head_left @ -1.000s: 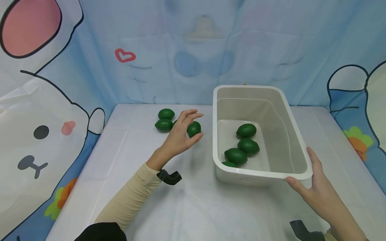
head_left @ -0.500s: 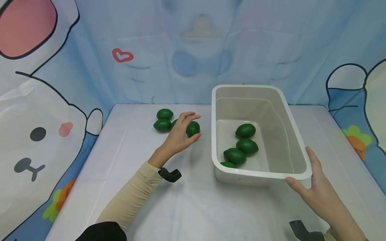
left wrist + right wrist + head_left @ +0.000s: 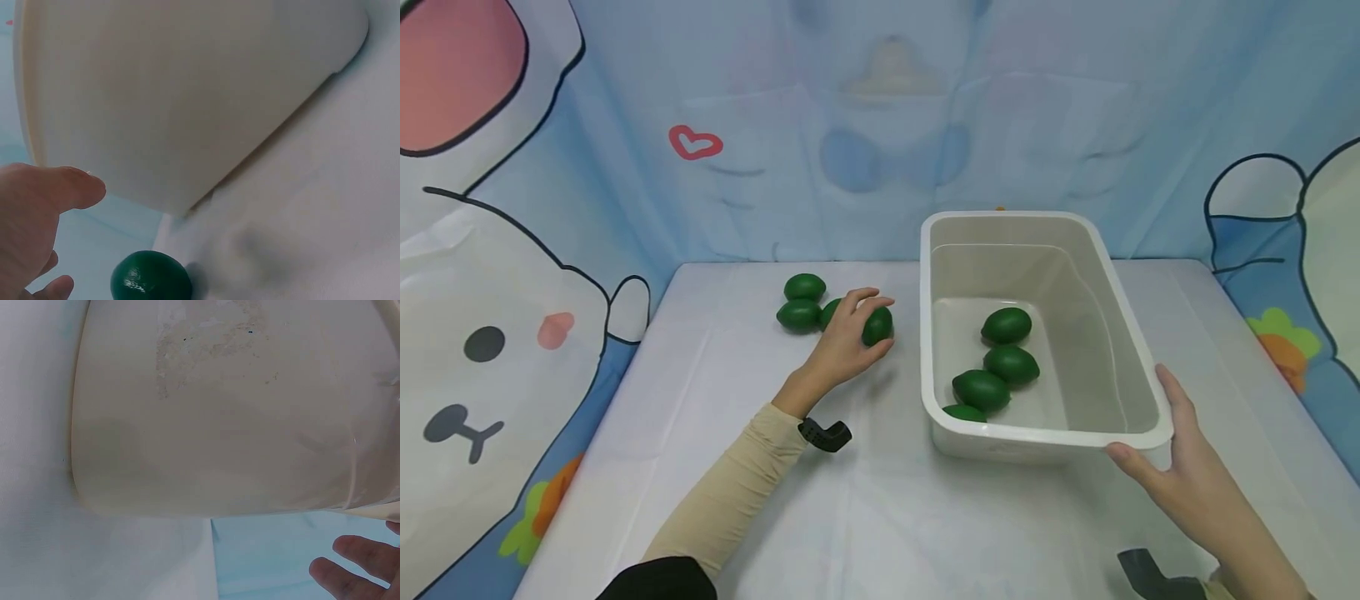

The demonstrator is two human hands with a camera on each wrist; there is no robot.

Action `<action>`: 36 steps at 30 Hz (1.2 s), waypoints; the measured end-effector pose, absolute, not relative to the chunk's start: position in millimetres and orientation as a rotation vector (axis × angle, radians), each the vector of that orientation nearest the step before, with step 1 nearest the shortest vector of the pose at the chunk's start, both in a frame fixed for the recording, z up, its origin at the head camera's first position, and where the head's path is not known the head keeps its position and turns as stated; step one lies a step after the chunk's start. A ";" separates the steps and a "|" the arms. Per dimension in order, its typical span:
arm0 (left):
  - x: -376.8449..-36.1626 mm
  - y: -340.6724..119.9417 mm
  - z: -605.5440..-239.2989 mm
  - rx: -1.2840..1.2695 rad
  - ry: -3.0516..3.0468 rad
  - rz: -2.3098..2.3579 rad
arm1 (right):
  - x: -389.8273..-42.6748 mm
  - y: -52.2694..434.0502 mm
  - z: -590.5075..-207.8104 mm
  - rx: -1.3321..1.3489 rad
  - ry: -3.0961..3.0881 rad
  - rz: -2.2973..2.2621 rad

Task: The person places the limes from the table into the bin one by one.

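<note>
My left hand [image 3: 844,342] is down on the table [image 3: 865,500], fingers curled over the top of one green lime [image 3: 878,326] with my thumb closing in under its near side, so the fruit sits cupped between them on the cloth, just left of the white tub [image 3: 1138,367]. From the wrist view the lime [image 3: 150,276] shows dark and round below my thumb, with the tub's pale wall [image 3: 187,100] rising right beside it. I took this one because it lies nearest the tub; three more limes [image 3: 801,302] sit bunched just behind my knuckles, one of them half hidden by my fingers.

My right hand [image 3: 1187,467] rests against the tub's near right corner, thumb lying along the rim and fingers spread loosely below the edge (not gripping, only bracing it so it keeps its place). That wrist view shows little beyond the tub's outer wall [image 3: 219,412] and two of my fingertips [image 3: 344,575].

Inside the tub four limes [image 3: 1000,367] lie toward its near left side, the nearest half hidden behind the rim.
</note>
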State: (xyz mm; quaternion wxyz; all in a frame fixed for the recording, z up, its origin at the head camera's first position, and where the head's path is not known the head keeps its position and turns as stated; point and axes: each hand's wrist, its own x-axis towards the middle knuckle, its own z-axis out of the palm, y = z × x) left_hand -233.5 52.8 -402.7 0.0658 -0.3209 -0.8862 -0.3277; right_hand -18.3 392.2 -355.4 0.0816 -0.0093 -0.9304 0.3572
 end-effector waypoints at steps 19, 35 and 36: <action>-258.2 61.2 -424.1 -0.985 -2.835 -0.813 | -17.4 393.3 -356.7 -0.050 -2.788 1.085; -264.9 63.6 -433.0 -1.072 -2.879 -0.583 | -18.1 392.9 -354.4 -0.065 -2.797 1.082; -264.9 63.5 -433.3 -1.084 -2.877 -0.568 | -18.3 393.3 -354.3 -0.068 -2.797 1.083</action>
